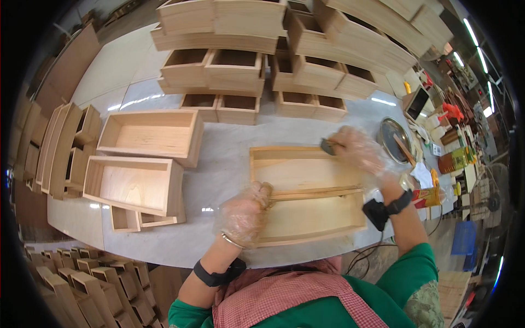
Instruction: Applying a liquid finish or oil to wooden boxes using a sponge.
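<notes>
Two shallow open wooden boxes lie side by side before me, a far one and a near one. Their rims along the middle and the far side look darker than the pale inside. My left hand, in a clear plastic glove, is closed on the boxes' left end, where the two meet. In my right hand, also gloved, a small dark pad is pinched at the far box's back rim. The fingers behind the pad are partly hidden.
Stacked wooden boxes rise at the back, with more boxes on the left. To the right stand a round metal bowl with a wooden stick, a white cloth and bottles. A cable hangs at the near edge.
</notes>
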Demonstrator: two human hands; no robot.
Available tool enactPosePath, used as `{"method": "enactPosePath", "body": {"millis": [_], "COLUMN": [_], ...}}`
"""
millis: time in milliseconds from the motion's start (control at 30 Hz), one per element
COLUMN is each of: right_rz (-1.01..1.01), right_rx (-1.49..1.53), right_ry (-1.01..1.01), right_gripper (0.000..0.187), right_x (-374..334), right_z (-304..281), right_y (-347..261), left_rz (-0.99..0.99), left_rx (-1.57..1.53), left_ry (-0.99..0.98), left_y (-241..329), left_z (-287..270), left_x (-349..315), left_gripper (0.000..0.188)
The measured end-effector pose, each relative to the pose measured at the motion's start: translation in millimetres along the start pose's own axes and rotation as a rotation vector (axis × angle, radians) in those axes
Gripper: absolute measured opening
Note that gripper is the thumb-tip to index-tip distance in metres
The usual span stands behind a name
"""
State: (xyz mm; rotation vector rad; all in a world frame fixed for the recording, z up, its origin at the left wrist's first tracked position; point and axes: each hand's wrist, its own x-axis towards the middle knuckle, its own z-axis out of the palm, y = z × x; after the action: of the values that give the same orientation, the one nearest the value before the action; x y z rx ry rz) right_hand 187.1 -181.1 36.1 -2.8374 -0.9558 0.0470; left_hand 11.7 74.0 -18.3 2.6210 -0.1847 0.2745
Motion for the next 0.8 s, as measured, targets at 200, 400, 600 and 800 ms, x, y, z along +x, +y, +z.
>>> {"method": "enactPosePath", "body": {"millis": [200,400,600,800], "right_rz": [-0.379,-0.027,0.143,0.234], "right_rx": [-0.542,0.031,0.104,0.221], "right_ry": [0.135,0.092,0.140,0.016], "right_gripper": [0.009,0.024,0.029,0.029], "right_x": [34.5,-17.5,-49.9,-65.6], "right_z": [22.0,8.4,-10.8,-9.6], "right_y": [-79.3,15.3,34.0,33.3], "left_rz": [-0.043,-0.102,-0.047,-0.061], "left_rx": [-0.015,0.016,-0.027,-0.006], "left_ry": [-0.074,-0.056,-0.023,-0.052], "left_y": [-3.9,1.3,-6.4,-9.4], "left_z": [7.5,1.0,10.1,12.5], "left_x": [-1.1,-3.7,-3.2,-4.1], "left_gripper": [0.020,0.025,0.024,0.020]}}
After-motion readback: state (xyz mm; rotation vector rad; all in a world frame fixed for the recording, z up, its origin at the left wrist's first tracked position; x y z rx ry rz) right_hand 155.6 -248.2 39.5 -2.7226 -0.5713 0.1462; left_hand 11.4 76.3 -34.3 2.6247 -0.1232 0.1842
